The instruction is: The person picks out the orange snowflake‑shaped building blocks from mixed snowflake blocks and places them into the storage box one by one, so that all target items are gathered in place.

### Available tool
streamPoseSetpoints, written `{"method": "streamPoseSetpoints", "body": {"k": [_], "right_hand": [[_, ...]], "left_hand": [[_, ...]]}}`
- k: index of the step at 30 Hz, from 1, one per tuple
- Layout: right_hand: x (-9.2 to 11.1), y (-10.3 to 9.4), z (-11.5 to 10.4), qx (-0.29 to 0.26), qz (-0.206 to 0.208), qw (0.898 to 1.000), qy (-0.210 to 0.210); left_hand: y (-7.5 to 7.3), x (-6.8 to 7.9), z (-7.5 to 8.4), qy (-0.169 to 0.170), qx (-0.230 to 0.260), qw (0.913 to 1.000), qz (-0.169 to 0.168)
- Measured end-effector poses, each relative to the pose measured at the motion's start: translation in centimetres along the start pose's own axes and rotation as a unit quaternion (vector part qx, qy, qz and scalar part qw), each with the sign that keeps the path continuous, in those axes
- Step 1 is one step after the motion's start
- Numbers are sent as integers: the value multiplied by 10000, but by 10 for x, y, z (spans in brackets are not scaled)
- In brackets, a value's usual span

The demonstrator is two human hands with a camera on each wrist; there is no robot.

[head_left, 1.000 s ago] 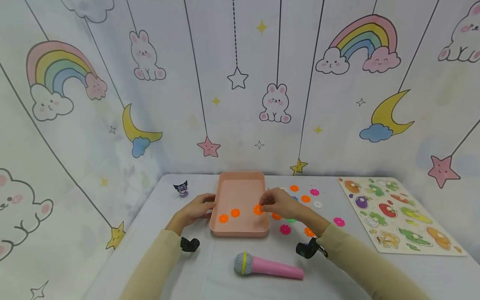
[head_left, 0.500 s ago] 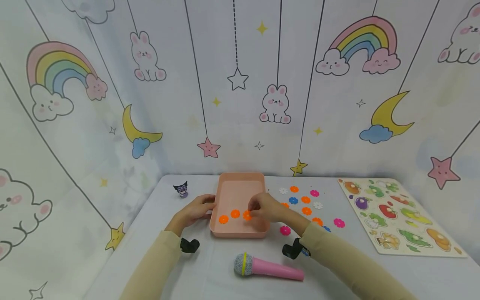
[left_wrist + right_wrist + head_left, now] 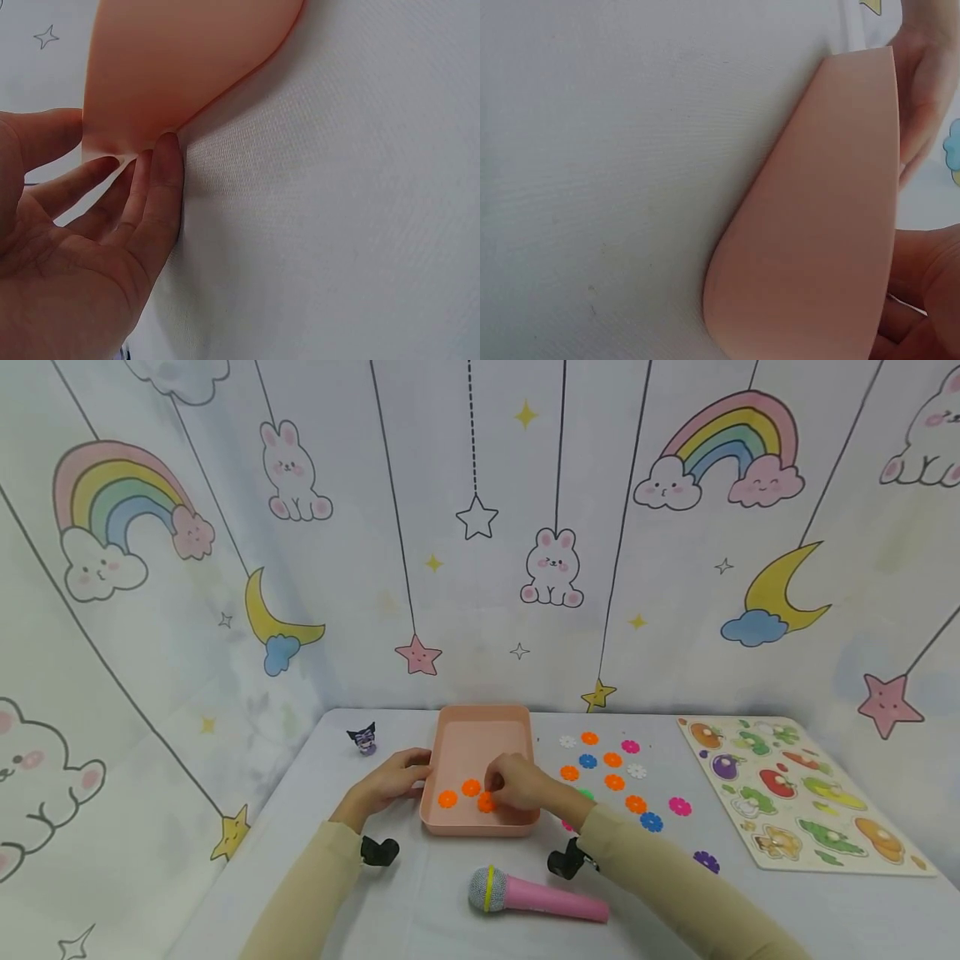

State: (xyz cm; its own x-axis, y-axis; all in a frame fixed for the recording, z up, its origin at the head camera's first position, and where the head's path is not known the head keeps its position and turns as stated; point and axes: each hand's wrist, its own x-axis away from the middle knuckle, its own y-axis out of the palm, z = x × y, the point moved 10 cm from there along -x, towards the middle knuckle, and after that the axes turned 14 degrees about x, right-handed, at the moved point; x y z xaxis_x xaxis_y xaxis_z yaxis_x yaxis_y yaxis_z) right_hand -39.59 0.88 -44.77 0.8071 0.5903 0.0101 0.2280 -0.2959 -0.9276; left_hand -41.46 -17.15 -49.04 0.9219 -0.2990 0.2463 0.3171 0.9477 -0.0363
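A shallow pink tray [image 3: 480,739] lies at the middle of the table. At its left side my left hand [image 3: 392,781] holds the edge; the left wrist view shows the thumb at the rim and the fingers [image 3: 161,180] against the outer wall. My right hand [image 3: 521,783] is over the tray's near right part, its fingers curled down onto an orange flower-shaped disc [image 3: 486,802]. Two more orange discs, one near the left wall [image 3: 447,799] and one beside it [image 3: 471,787], lie in the tray. The right wrist view hides the right fingertips behind the tray wall.
Several flower-shaped discs in orange, pink, blue, white, green and purple [image 3: 707,862] lie right of the tray. A pink toy microphone [image 3: 551,897] lies in front. A vegetable puzzle board [image 3: 802,793] is at the right, a small dark figurine [image 3: 364,740] at the back left.
My right hand has moved left from the tray's right rim into the tray, bringing the orange disc down beside the other two. My left hand has stayed on the tray's left edge.
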Motion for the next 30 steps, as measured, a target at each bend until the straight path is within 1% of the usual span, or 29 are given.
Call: {"method": "streamPoseSetpoints", "body": {"k": [6,11,15,20,24,27,30], "right_hand": [[0,2,0,100,8,9999,67],[3,4,0,154,-39,9996,239],[8,0,-1,30,13,9997,223],[21,-12,-3,-219,78,9997,121],[33,-25,-3,-288,170,9994,-4],[42,-35,0,-363,211,9991,-83],[54,-44,9,-416,267,9986,-162]], "left_hand": [[0,1,2,15,-44,10000,-10],[0,0,1,2,-103,9999,44],[-2,-2,-2,-25,-104,9999,89],[-3,-3,-4,-45,14,9999,135],[-3,-4,-4,-33,-39,9999,101],[-2,-4,-4,-50,-40,10000,71],[-2,-4,-4,-45,-2,10000,45]]}}
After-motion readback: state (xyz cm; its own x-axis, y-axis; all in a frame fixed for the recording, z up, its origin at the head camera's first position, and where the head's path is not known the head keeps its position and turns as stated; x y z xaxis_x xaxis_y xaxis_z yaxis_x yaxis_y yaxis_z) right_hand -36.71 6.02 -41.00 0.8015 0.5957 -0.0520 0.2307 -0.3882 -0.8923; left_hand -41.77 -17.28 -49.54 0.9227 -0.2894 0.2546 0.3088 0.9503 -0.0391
